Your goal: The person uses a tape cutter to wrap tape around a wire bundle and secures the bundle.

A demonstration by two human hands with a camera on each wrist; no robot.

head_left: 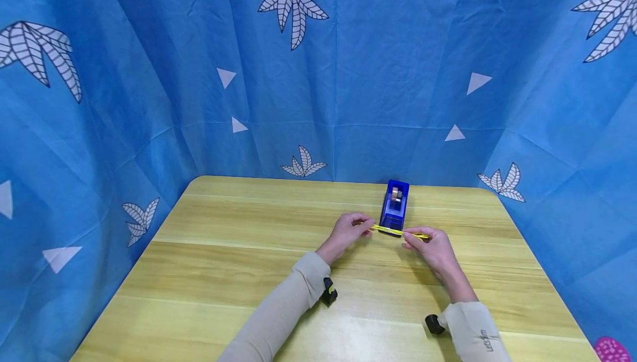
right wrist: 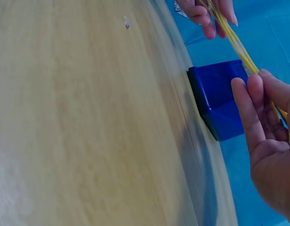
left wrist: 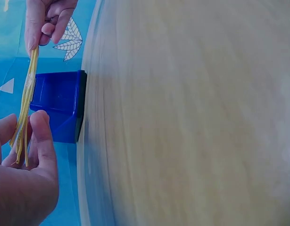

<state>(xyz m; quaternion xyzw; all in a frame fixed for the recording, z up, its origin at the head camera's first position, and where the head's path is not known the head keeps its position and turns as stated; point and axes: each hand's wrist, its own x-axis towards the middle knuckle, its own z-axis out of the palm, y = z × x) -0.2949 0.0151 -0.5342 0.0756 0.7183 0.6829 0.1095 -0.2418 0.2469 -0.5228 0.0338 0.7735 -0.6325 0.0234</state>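
A bundle of thin yellow strands (head_left: 388, 231) is stretched between both hands, just in front of a blue tape dispenser (head_left: 395, 207). My left hand (head_left: 346, 233) pinches one end between thumb and fingers; in the left wrist view the loose strand ends (left wrist: 21, 148) stick out past the fingertips. With thumb and fingers, my right hand (head_left: 432, 248) pinches the other end, its tail passing over the palm in the right wrist view. Around the middle of the bundle, a shiny clear patch (left wrist: 29, 80) looks like tape. The dispenser stands on the table with a roll inside.
The wooden table (head_left: 224, 273) ends at the back against a blue patterned curtain (head_left: 398, 74). A tiny pale scrap (right wrist: 127, 22) shows on the tabletop. Small black cameras (head_left: 329, 291) are worn at both wrists.
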